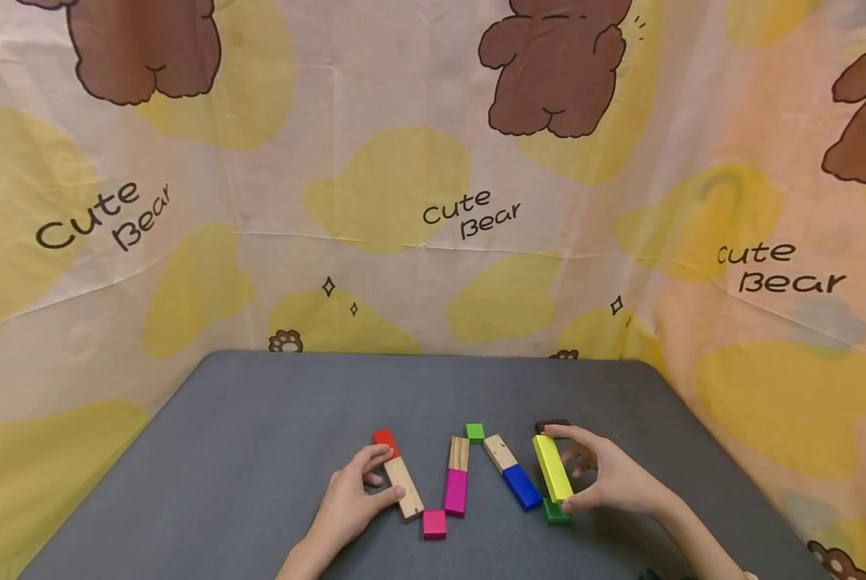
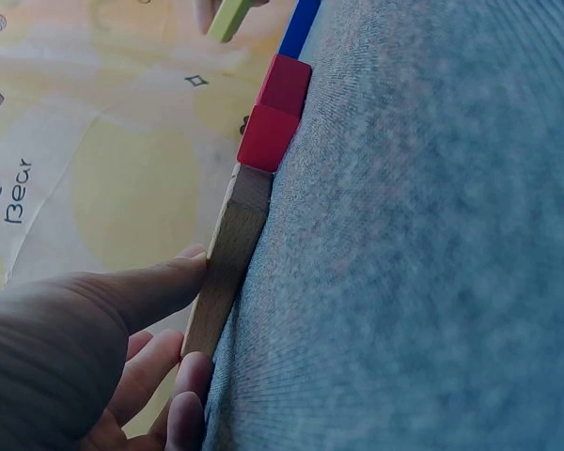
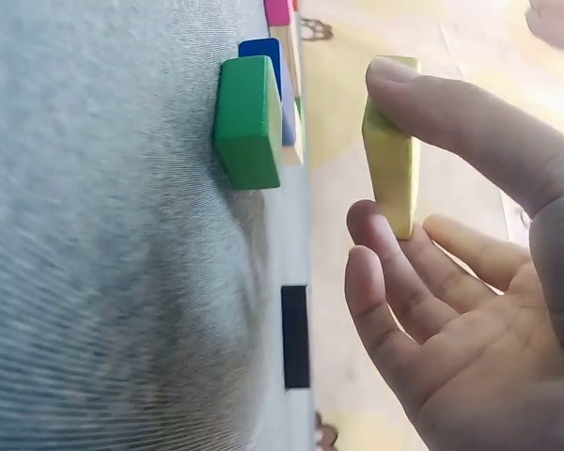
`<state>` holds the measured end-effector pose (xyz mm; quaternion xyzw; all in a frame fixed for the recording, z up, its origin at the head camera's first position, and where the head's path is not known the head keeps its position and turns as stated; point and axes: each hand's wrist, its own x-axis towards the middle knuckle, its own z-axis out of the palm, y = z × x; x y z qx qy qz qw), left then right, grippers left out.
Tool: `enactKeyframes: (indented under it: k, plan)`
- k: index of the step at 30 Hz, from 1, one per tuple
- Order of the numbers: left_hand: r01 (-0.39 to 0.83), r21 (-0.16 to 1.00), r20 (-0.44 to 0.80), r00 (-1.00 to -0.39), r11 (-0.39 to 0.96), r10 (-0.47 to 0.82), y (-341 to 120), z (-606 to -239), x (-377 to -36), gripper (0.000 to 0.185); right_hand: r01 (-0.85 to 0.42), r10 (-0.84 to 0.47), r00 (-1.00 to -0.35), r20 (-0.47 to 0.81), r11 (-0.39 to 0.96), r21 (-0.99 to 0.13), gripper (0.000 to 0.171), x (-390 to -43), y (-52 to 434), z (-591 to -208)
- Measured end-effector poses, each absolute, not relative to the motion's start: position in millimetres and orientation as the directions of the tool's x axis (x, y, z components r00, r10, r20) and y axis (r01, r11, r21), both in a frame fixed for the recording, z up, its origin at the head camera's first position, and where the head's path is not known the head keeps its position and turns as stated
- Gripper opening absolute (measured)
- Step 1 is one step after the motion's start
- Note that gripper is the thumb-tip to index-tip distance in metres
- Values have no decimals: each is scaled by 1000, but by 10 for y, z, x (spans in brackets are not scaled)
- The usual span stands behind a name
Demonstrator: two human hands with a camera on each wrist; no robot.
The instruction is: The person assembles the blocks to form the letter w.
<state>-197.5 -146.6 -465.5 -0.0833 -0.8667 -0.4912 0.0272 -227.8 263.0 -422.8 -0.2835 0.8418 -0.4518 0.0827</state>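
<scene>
My right hand (image 1: pixel 617 475) pinches a long yellow block (image 1: pixel 552 469) by its two ends, thumb at the near end. In the right wrist view, the yellow block (image 3: pixel 392 155) hangs above the table. Below it are a green block (image 3: pixel 249 122) and a dark brown block (image 1: pixel 551 426). At the left, my left hand (image 1: pixel 353 495) has its thumb and fingers about a plain wooden block (image 1: pixel 404 489) lying in line with a red block (image 1: pixel 385 441). The left wrist view shows the thumb pressed on the wooden block (image 2: pixel 227 254).
A pink square block (image 1: pixel 434 524) meets the wooden block's near end. Beside it, a magenta block (image 1: pixel 457 491) lies below a striped wooden block (image 1: pixel 459 453). A light green block (image 1: pixel 474 433), another wooden block (image 1: pixel 500 453) and a blue block (image 1: pixel 522 486) continue the zigzag on the grey table (image 1: pixel 273 435).
</scene>
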Motion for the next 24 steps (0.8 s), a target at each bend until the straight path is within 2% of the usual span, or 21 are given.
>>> enactKeyframes:
  k: [10, 16, 24]
  plan:
    - [172, 846, 131, -984, 505, 117, -1477, -4646, -1978, 63, -305, -410, -907, 96, 484, -820, 94, -2241, 2801, -4286]
    - [183, 845, 143, -983, 502, 118, -1483, -4641, -1987, 62, -295, -371, -922, 111, 487, -822, 91, -2264, 2881, -4323]
    - [178, 839, 132, -983, 515, 126, -1473, -4667, -1993, 64, -243, -387, -921, 34, 506, -828, 90, -2255, 2929, -4402]
